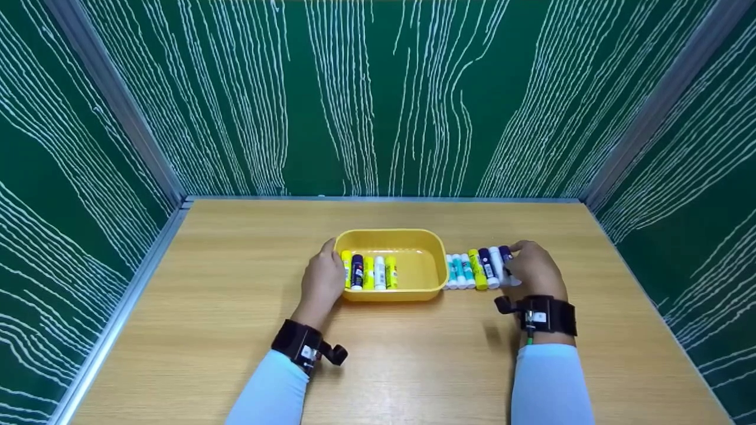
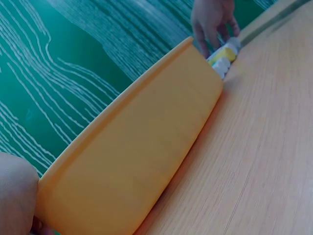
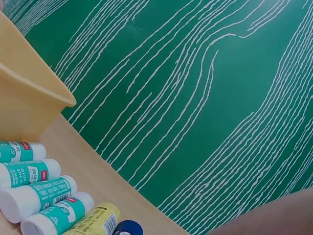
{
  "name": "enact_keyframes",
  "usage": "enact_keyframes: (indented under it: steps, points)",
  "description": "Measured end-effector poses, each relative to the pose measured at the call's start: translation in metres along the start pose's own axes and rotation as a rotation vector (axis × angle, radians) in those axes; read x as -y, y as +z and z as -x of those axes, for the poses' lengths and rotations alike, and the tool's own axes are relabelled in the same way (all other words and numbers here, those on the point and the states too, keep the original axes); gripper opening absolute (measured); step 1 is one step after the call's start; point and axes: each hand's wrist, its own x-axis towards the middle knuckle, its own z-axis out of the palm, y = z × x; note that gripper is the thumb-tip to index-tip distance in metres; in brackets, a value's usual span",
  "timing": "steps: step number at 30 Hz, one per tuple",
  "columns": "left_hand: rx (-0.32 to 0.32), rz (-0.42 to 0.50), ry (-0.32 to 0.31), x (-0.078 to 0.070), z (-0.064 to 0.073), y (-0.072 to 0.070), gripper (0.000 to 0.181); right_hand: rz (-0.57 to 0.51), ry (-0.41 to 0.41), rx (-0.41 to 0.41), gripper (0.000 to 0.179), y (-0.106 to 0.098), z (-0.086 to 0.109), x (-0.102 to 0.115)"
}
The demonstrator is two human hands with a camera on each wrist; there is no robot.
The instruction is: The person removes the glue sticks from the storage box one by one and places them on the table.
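My left hand (image 1: pixel 323 277) grips the left end of a yellow plastic basket (image 1: pixel 394 295), fingers at its rim. Inside the basket, several glue sticks (image 1: pixel 380 273) stand side by side toward the left, with yellow, dark blue and white bodies. To the right of the basket runs a row of more glue sticks, the teal-labelled ones (image 3: pixel 41 193) closest to it, then a yellow one (image 1: pixel 478 270). At the row's right end, my right hand (image 1: pixel 536 273) reaches over a dark blue glue stick (image 1: pixel 506 254). Its fingers hang spread over the row in the left wrist view.
The wooden table (image 1: pixel 401 360) carries everything. Green panels with white wavy lines (image 1: pixel 378 100) rise at the back and both sides, joined by grey metal posts (image 1: pixel 649 106). The basket's near wall (image 2: pixel 132 156) stands between my left wrist and the row.
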Motion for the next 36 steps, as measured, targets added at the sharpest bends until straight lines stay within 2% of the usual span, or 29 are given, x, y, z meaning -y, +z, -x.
enact_keyframes:
  steps: [5, 10, 18, 30, 36]
  points:
    - [0.005, 0.007, -0.005, 0.000, 0.001, 0.000, 0.054, -0.012, 0.002, 0.028, 0.075, -0.002, -0.003, -0.001]
    - [0.005, 0.013, -0.018, -0.001, 0.001, 0.001, 0.053, 0.042, -0.029, 0.028, 0.062, -0.005, -0.012, -0.003]
    - [0.019, 0.027, -0.037, -0.001, 0.000, 0.001, 0.054, 0.056, -0.041, 0.026, 0.063, -0.008, -0.015, -0.005]
    - [0.010, 0.022, -0.030, -0.001, 0.000, 0.001, 0.054, 0.024, -0.044, 0.021, 0.064, -0.008, -0.015, -0.007]
    - [0.012, 0.022, -0.032, -0.001, 0.000, 0.000, 0.054, 0.065, -0.075, 0.008, 0.062, -0.007, -0.016, -0.008]
